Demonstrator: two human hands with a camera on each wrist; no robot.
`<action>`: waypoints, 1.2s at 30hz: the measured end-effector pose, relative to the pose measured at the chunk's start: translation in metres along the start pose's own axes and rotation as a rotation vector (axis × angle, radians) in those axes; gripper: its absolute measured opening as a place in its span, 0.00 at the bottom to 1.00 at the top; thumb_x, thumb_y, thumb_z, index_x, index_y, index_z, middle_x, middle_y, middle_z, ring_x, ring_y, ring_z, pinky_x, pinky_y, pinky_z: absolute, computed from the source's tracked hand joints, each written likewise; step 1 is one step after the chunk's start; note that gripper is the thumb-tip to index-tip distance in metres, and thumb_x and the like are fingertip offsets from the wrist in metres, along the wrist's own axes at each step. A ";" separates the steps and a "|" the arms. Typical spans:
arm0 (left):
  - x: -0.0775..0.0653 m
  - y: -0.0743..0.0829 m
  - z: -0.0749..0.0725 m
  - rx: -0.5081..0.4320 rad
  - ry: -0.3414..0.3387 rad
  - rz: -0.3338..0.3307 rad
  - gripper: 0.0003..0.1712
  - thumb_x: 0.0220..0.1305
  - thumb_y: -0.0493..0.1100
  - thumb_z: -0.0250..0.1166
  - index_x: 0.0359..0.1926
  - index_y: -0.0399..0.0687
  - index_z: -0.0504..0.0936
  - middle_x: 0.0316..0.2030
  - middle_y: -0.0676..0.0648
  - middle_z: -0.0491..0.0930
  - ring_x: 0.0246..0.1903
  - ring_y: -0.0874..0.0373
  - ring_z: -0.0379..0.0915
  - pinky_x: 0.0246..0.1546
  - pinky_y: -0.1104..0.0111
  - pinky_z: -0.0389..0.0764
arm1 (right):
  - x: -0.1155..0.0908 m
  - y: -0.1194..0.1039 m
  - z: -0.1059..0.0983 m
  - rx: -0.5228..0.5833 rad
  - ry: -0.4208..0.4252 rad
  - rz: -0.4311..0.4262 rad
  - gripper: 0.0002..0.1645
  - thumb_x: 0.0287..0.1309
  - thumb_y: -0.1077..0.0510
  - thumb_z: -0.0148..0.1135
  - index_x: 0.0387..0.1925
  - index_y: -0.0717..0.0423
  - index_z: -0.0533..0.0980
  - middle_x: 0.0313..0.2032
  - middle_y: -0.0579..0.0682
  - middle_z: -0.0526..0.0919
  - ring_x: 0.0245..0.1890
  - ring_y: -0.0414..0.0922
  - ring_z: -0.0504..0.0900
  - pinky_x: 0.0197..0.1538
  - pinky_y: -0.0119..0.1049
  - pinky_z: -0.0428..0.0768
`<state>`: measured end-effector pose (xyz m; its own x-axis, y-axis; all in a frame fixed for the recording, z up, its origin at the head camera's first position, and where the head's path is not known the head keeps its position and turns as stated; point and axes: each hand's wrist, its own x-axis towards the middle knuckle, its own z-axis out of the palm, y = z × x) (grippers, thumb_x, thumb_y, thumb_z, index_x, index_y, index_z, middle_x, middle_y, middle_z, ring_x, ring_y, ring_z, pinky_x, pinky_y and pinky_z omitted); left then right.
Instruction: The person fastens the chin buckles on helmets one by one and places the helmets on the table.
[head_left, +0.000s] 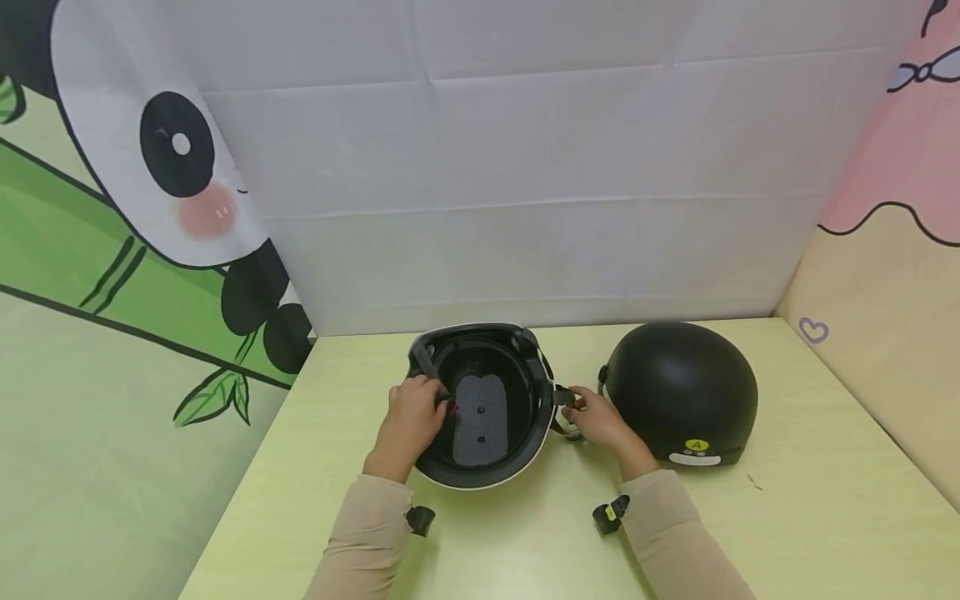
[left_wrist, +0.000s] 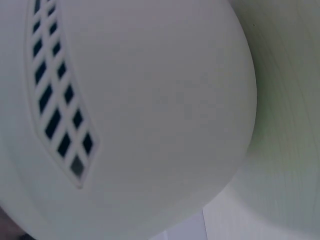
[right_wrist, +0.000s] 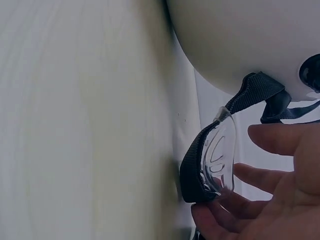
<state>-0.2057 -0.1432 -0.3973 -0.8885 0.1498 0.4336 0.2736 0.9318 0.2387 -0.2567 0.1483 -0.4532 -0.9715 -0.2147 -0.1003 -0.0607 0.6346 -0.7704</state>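
A white helmet (head_left: 542, 446) with a black lining lies upside down on the table. Its shell (left_wrist: 165, 100) fills most of the left wrist view, with a row of diamond-shaped vents. Over the helmet's left rim, my left hand (head_left: 411, 417) holds a dark strap (head_left: 424, 362), with a small red bit by the fingertips. On the other side, my right hand (head_left: 600, 421) holds the black chin strap (right_wrist: 192, 172). Its fingers curl under the clear plastic chin piece (right_wrist: 218, 155), while the thumb stands apart from it in the right wrist view.
A black helmet (head_left: 678, 392) sits upright to the right, close to my right hand, bearing a yellow "A" sticker. White cloth (head_left: 525, 167) hangs behind the pale table (head_left: 525, 550). Printed cloths flank both sides.
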 end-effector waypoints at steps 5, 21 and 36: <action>-0.001 -0.002 0.001 0.011 0.062 0.051 0.06 0.52 0.34 0.73 0.27 0.42 0.82 0.27 0.46 0.78 0.31 0.46 0.75 0.31 0.53 0.71 | 0.000 0.001 0.001 -0.061 0.010 -0.022 0.32 0.66 0.58 0.58 0.66 0.70 0.64 0.52 0.68 0.76 0.51 0.62 0.76 0.51 0.55 0.73; -0.004 -0.003 0.004 -0.003 0.083 0.044 0.06 0.61 0.39 0.70 0.31 0.43 0.80 0.29 0.46 0.78 0.33 0.47 0.75 0.35 0.54 0.70 | 0.003 0.003 0.003 -0.142 0.042 -0.032 0.32 0.62 0.59 0.60 0.64 0.70 0.66 0.46 0.65 0.80 0.49 0.62 0.76 0.55 0.58 0.65; -0.003 -0.001 0.002 -0.033 0.040 0.011 0.05 0.64 0.39 0.67 0.34 0.43 0.78 0.28 0.47 0.81 0.30 0.48 0.79 0.40 0.53 0.71 | 0.003 -0.002 0.009 -0.085 0.018 0.095 0.35 0.64 0.61 0.57 0.68 0.69 0.59 0.58 0.73 0.64 0.55 0.64 0.69 0.53 0.55 0.70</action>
<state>-0.2042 -0.1442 -0.4003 -0.8702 0.1456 0.4708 0.2956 0.9186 0.2624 -0.2571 0.1396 -0.4580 -0.9776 -0.1381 -0.1586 0.0131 0.7126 -0.7015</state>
